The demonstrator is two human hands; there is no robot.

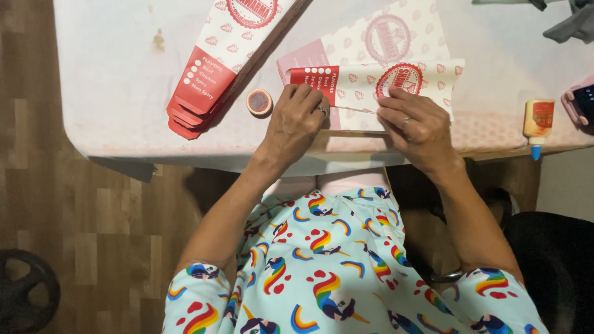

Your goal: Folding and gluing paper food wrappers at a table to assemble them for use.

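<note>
ok so right now you've got both hands flat down on that printed paper sleeve near the front edge of the white table. your left hand is pressing the red end with the fingers curled over the fold, not really gripping anything, more pinning it. your right hand is doing the same on the patterned end, fingertips spread along the folded flap. so neither hand is closed around anything, both are just bearing down on the paper.

stuff i'd watch out for, just my read:

- the flap looks like it sits a bit skewed against the sheet under it. if one hand slides sideways while the other stays put, the fold could crease crooked and the seam won't line up.
- there's a glue bottle lying on its side at the right, tip pointing toward the table edge. if there's wet glue on that seam, pressing hard could squeeze it out onto your fingers or stick the sleeve to the table. can't tell from here whether any glue is on the paper.
- the bottle itself is close to the edge, so an elbow bump could send it off.
- the small round lid or cap sits just beside your left hand, easy to knock.
- the stack of flat sleeves hangs toward the front edge on the left, so it could slide off if the table gets jostled.
</note>
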